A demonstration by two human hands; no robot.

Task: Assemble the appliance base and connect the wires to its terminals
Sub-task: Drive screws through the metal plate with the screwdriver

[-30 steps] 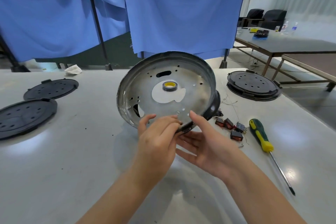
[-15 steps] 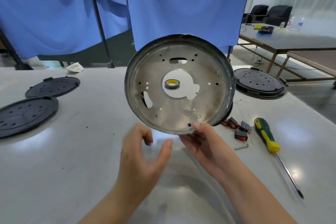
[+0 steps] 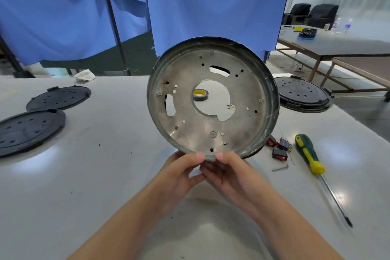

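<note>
Two hands meet at the near rim of the round metal base pan (image 3: 213,99): the left hand (image 3: 177,172) and right hand (image 3: 230,172) each pinch its lower edge, thumbs on the inner face, holding it upright above the grey table (image 3: 88,175). Rightward lie a screwdriver (image 3: 309,155), a screw (image 3: 280,168) and red rocker switches (image 3: 279,148). Through the central hole shows a tape roll (image 3: 200,95). Farther off, black perforated covers (image 3: 31,130) lie before a blue curtain (image 3: 211,6).

Single head-worn wide-angle view, looking forward and down across the worktop (image 3: 88,175). Close range: forearms enter from 6 o'clock. Blue curtain (image 3: 211,6) fills 12 o'clock; a second table (image 3: 337,48) sits at 2 o'clock. Edges bow from lens distortion.
</note>
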